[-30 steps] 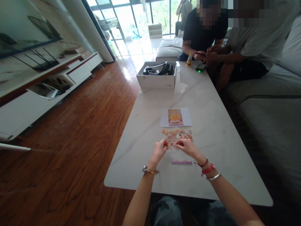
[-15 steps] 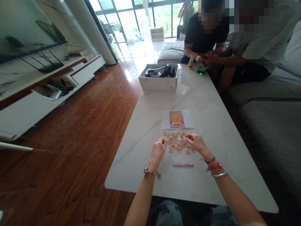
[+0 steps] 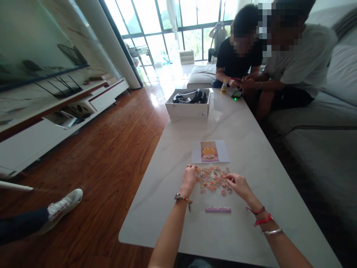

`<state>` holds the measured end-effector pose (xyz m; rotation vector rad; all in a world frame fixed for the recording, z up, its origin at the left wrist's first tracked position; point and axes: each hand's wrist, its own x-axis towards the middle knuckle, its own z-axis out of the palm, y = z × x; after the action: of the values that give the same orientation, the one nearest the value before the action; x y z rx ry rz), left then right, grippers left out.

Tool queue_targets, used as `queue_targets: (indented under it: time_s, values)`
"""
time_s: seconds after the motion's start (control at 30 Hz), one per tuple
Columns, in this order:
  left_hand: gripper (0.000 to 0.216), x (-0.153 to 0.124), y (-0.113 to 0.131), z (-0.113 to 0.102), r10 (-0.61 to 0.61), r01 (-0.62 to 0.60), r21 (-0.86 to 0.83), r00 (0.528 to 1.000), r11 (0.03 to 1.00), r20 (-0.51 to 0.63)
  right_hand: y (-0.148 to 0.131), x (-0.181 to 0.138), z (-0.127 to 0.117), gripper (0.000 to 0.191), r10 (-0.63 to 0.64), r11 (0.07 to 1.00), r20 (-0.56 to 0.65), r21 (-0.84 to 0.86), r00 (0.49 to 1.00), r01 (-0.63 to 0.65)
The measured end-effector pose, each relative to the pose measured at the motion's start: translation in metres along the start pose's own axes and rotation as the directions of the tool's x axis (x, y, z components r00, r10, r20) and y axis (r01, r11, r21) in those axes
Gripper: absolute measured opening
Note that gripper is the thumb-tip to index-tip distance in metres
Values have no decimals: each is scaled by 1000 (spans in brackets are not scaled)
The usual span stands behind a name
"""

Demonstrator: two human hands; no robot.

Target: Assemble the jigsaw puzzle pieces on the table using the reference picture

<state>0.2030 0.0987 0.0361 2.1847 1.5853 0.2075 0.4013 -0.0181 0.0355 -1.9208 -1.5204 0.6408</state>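
Loose jigsaw puzzle pieces, orange, pink and pale, lie spread in a patch on the table between my hands. My left hand is closed at the patch's left edge, fingertips pinched by an orange piece. At the right edge, my right hand pinches a puzzle piece between thumb and finger, partly hidden. Nearer to me lies a purple strip of joined puzzle pieces, small tabs along its far side. Beyond the patch is a paper sheet with a printed picture of a yellow figure.
Farther up the marble-look table stands a white box holding a black headset. A small bottle and a phone-like device sit near two seated people. Someone's shoe shows on the floor at left.
The view has tilted up, so the table things appear lower. My right hand has shifted slightly along the patch's right edge, and my left has moved toward its far left corner. A shoe has come into view.
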Motion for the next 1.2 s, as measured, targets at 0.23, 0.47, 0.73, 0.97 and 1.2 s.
queue_targets:
  time_s: [0.23, 0.47, 0.73, 0.97, 1.2]
  values:
    - [13, 1, 4, 4, -5, 5, 32, 1000, 999, -12, -8, -3, 1, 22, -17, 998, 11, 62, 1000, 16]
    - [23, 0, 4, 5, -31, 33, 20, 998, 999, -62, -11, -3, -3, 21, -32, 998, -15, 55, 999, 33]
    - [16, -1, -9, -1, 25, -24, -51, 999, 998, 22, -5, 0, -2, 21, -39, 999, 33, 1, 999, 39]
    - [18, -18, 3, -1, 69, -70, -18, 996, 997, -50, 7, 7, 1, 18, -21, 988, 31, -149, 999, 25]
    - [18, -36, 32, 16, 217, -216, -21, 971, 976, 96, 3, 5, 5, 14, 66, 970, 120, -240, 991, -36]
